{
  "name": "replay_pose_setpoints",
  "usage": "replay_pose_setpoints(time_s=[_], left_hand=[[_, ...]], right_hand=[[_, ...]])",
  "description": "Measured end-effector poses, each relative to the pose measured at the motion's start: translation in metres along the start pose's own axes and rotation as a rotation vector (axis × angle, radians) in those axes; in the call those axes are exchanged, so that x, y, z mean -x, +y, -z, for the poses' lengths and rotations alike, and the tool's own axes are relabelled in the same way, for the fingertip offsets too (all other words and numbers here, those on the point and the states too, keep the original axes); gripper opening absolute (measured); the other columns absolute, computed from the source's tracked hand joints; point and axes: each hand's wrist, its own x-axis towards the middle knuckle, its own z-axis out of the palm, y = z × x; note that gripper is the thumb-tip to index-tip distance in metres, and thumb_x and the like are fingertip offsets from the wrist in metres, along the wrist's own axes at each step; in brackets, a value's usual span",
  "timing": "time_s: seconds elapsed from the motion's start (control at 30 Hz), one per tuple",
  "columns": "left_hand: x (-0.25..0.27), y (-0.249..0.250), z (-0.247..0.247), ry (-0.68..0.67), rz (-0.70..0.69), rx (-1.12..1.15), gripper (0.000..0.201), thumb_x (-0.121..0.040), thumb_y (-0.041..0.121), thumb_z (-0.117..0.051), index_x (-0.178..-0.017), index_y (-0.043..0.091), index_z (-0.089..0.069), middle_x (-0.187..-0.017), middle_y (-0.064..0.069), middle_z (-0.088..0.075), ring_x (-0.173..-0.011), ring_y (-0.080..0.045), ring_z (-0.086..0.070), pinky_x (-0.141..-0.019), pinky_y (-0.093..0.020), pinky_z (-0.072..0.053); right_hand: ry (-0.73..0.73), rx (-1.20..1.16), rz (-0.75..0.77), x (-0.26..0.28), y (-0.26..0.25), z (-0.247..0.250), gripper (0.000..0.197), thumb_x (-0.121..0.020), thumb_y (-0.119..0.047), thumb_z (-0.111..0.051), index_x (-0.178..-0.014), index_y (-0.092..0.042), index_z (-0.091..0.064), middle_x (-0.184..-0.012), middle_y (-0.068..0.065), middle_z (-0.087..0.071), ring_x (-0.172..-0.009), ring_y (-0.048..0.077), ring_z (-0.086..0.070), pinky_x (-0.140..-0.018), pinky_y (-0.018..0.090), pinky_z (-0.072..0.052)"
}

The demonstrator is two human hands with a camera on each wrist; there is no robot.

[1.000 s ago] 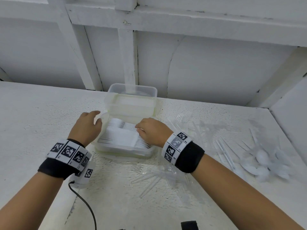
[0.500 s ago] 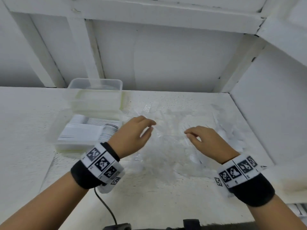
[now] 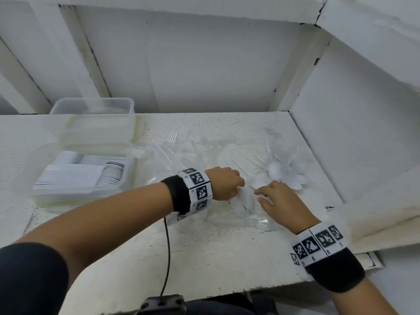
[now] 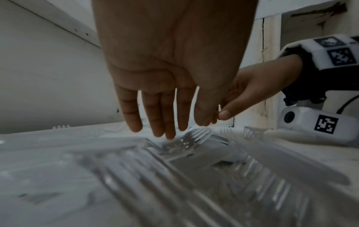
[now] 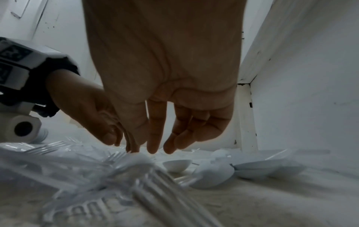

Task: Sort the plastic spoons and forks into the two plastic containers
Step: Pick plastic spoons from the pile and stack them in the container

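My left hand (image 3: 237, 188) and right hand (image 3: 260, 195) hover close together over a heap of loose cutlery on the white shelf. Between them lies a white spoon (image 3: 245, 200). In the left wrist view the left hand (image 4: 170, 132) points straight fingers down onto clear plastic forks (image 4: 194, 138). The right hand (image 5: 149, 149) reaches down with thumb and forefinger just above a white spoon (image 5: 136, 157), gripping nothing. More white spoons (image 3: 286, 175) lie to the right. At the left, the near container (image 3: 127, 178) holds stacked cutlery, and a clear container (image 3: 91, 108) stands behind it.
A shallow clear tub or lid (image 3: 97, 137) sits between the two containers. Clear forks (image 3: 168, 151) are scattered across the middle of the shelf. A white side wall (image 3: 354, 144) closes the right side. A black cable (image 3: 167, 258) hangs over the front edge.
Both hands left the near container and moved right to the loose cutlery, coming close together over a white spoon. The head view has swung right.
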Motion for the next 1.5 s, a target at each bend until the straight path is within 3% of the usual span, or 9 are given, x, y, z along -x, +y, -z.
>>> replay_pose_setpoints(time_s=[0.27,0.43,0.6,0.73,0.9,1.1,1.27,1.4,1.5], left_hand=[[0.014,-0.002,-0.010,-0.055,-0.064,-0.003,0.028,-0.096,0.018,-0.042,-0.120,0.014,-0.057,-0.121,-0.009,-0.053,-0.109,-0.026,-0.052,-0.084,-0.030,-0.040],[0.031,-0.011,-0.016,-0.116,0.000,0.009,0.034,-0.097,0.015,-0.033,-0.120,0.012,-0.059,-0.122,-0.008,-0.054,-0.109,-0.024,-0.052,-0.090,-0.030,-0.039],[0.032,-0.012,-0.019,-0.047,0.054,-0.094,0.033,-0.099,0.021,-0.029,-0.120,0.011,-0.053,-0.113,-0.007,-0.061,-0.100,-0.026,-0.057,-0.090,-0.033,-0.037],[0.019,-0.003,-0.017,-0.028,0.066,-0.132,0.035,-0.100,0.028,-0.032,-0.132,0.016,-0.040,-0.117,-0.009,-0.061,-0.106,-0.027,-0.058,-0.090,-0.035,-0.038],[0.005,0.004,-0.016,-0.070,0.021,-0.113,0.042,-0.096,0.040,-0.042,-0.134,0.021,-0.044,-0.124,-0.008,-0.053,-0.114,-0.025,-0.052,-0.089,-0.034,-0.040],[0.001,0.001,-0.016,-0.065,0.003,-0.034,0.046,-0.089,0.040,-0.056,-0.131,0.020,-0.049,-0.127,-0.009,-0.045,-0.115,-0.027,-0.048,-0.087,-0.032,-0.039],[0.000,-0.007,-0.013,0.072,-0.070,-0.014,0.035,-0.090,0.032,-0.056,-0.122,0.017,-0.053,-0.126,-0.008,-0.045,-0.114,-0.026,-0.044,-0.084,-0.030,-0.033],[0.006,-0.015,-0.006,0.292,-0.154,0.104,0.031,-0.093,0.031,-0.053,-0.119,0.014,-0.058,-0.123,-0.007,-0.053,-0.109,-0.024,-0.049,-0.091,-0.037,-0.038],[0.015,-0.021,-0.001,0.528,-0.215,0.384,0.025,-0.092,0.024,-0.057,-0.105,0.003,-0.063,-0.106,-0.010,-0.062,-0.092,-0.019,-0.056,-0.081,-0.036,-0.045]], right_hand=[[-0.036,-0.042,0.023,0.000,-0.007,0.000,0.031,-0.094,-0.028,-0.050,-0.123,-0.021,-0.058,-0.108,0.004,-0.060,-0.103,0.018,-0.055,-0.084,0.032,-0.046],[-0.166,0.075,0.007,-0.007,-0.022,-0.003,0.062,-0.085,-0.048,-0.058,-0.137,-0.022,-0.036,-0.118,0.002,-0.057,-0.108,0.021,-0.054,-0.084,0.034,-0.047],[-0.128,0.054,-0.025,-0.014,-0.027,-0.005,0.039,-0.094,-0.021,-0.044,-0.133,-0.013,-0.044,-0.112,0.007,-0.062,-0.101,0.021,-0.058,-0.081,0.033,-0.048],[-0.111,0.010,-0.087,-0.017,-0.031,-0.006,0.050,-0.092,-0.041,-0.052,-0.132,-0.014,-0.043,-0.118,0.007,-0.058,-0.109,0.022,-0.055,-0.084,0.031,-0.043],[-0.121,0.118,-0.121,-0.024,-0.031,-0.011,0.039,-0.092,-0.034,-0.049,-0.122,-0.009,-0.048,-0.119,0.011,-0.055,-0.106,0.026,-0.055,-0.080,0.032,-0.042],[0.055,0.082,-0.125,-0.020,-0.034,0.002,0.034,-0.093,-0.020,-0.041,-0.122,-0.005,-0.051,-0.113,0.016,-0.057,-0.104,0.032,-0.056,-0.081,0.033,-0.042],[0.323,-0.086,-0.073,-0.014,-0.025,0.024,0.029,-0.091,-0.006,-0.046,-0.115,-0.002,-0.061,-0.103,0.020,-0.061,-0.097,0.033,-0.057,-0.077,0.032,-0.041],[0.651,-0.415,-0.031,-0.009,-0.019,0.041,0.014,-0.088,-0.003,-0.055,-0.096,-0.004,-0.067,-0.087,0.005,-0.066,-0.075,0.009,-0.058,-0.067,0.007,-0.040],[0.765,-0.822,-0.111,-0.010,-0.020,0.051,0.005,-0.088,-0.010,-0.061,-0.086,-0.014,-0.063,-0.076,-0.008,-0.060,-0.067,-0.005,-0.056,-0.071,0.010,-0.046]])
